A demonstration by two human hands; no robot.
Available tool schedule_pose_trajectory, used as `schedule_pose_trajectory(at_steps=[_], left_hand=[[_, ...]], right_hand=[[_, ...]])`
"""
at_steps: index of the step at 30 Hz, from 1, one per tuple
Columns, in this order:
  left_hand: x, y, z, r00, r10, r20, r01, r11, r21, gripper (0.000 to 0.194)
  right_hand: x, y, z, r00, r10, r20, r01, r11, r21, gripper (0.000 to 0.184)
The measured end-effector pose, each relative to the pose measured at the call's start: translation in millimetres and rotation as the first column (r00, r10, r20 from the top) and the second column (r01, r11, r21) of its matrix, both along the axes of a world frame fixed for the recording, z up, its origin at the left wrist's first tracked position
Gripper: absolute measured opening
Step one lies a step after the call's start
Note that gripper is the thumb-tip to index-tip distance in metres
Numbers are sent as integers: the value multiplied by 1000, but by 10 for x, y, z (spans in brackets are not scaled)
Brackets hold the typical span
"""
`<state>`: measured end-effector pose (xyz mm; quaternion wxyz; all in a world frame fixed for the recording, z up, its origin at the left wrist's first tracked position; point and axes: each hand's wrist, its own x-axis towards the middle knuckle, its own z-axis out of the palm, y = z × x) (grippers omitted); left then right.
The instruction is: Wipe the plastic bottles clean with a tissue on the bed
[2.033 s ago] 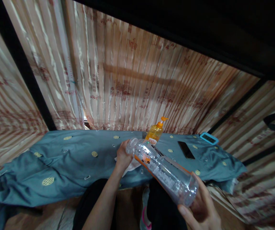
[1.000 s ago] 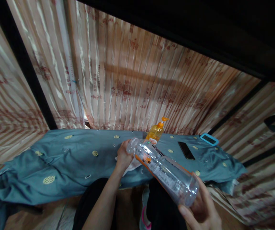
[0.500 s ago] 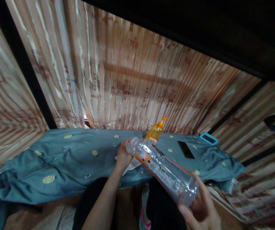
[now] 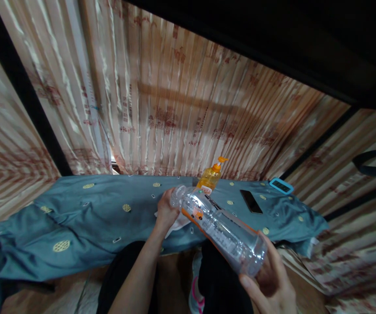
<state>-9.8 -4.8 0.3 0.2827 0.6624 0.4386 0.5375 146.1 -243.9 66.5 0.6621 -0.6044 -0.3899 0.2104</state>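
Observation:
A clear plastic bottle (image 4: 223,229) with an orange and black print is held tilted in front of me, its neck up to the left and its base down to the right. My right hand (image 4: 269,279) grips the base between thumb and fingers. At the neck, my left hand (image 4: 166,209) is closed, its fingertips hidden behind the bottle. A white cloth or tissue (image 4: 176,224) shows beneath that hand; whether the fingers touch it I cannot tell. Just behind the bottle stands an orange pump bottle (image 4: 210,176) with yellow liquid, partly covered.
A blue-green patterned bedsheet (image 4: 103,218) covers the low surface ahead. On its right side lie a dark phone (image 4: 251,201) and a blue-framed device (image 4: 281,186). Striped curtains (image 4: 175,96) hang behind, between dark posts (image 4: 27,96). My knees are below the bottle.
The view has shifted slightly, so the surroundings sit a little further left. Both hands keep the bottle in nearly the same tilted pose.

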Motion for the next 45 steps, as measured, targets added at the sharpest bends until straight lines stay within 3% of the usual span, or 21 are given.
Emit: schedule_pose_trajectory(at_steps=[13, 19, 25, 31, 45], left_hand=[[5, 15, -4, 1000, 7, 28, -7, 1000, 17, 35], [7, 28, -13, 1000, -2, 28, 2, 1000, 13, 38], [5, 18, -11, 1000, 2, 8, -2, 1000, 11, 36], [-1, -7, 29, 1000, 3, 9, -3, 1000, 1, 37], [10, 19, -33, 1000, 7, -7, -6, 1000, 28, 34]], right_hand=[[-27, 11, 0, 1000, -13, -27, 14, 1000, 13, 90], [100, -21, -64, 997, 78, 1, -78, 997, -9, 90], [-14, 1, -5, 1000, -10, -11, 10, 1000, -3, 92], [-60, 20, 28, 1000, -27, -7, 27, 1000, 4, 91], [-47, 6, 3, 1000, -17, -8, 17, 1000, -2, 91]])
